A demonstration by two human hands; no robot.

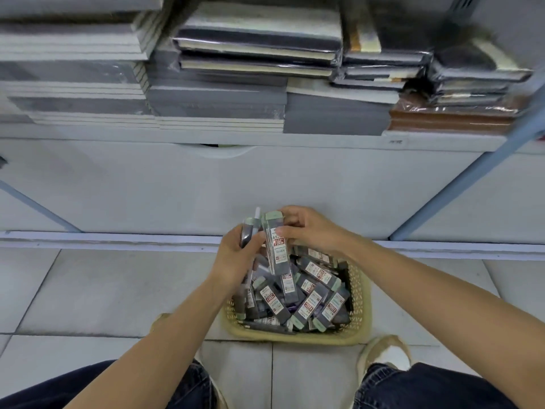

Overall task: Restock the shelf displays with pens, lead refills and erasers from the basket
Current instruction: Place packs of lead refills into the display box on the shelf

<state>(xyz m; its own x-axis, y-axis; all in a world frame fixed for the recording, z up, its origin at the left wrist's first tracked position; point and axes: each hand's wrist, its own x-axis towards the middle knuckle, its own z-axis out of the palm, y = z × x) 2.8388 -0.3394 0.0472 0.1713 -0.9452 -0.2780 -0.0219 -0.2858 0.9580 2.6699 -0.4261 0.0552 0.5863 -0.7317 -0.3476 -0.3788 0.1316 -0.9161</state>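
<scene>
Both hands are up over the basket (361, 293), which sits on the floor between the feet, heaped with refill cases (309, 302). The right hand (309, 231) pinches one case (277, 249) near its green-capped top. That case stands almost upright, long axis running top to bottom, lower end hanging over the heap. The left hand (236, 255), just beside it, grips a small bundle (247, 234): more cases, and what looks like a pen (257, 215) poking up. The case sits between the two hands, against the left thumb, so it looks bound for the bundle. The right hand has control of it. The shelf (265, 140) lies up and ahead, stacked with notebooks (259, 39); no refill display shows.
</scene>
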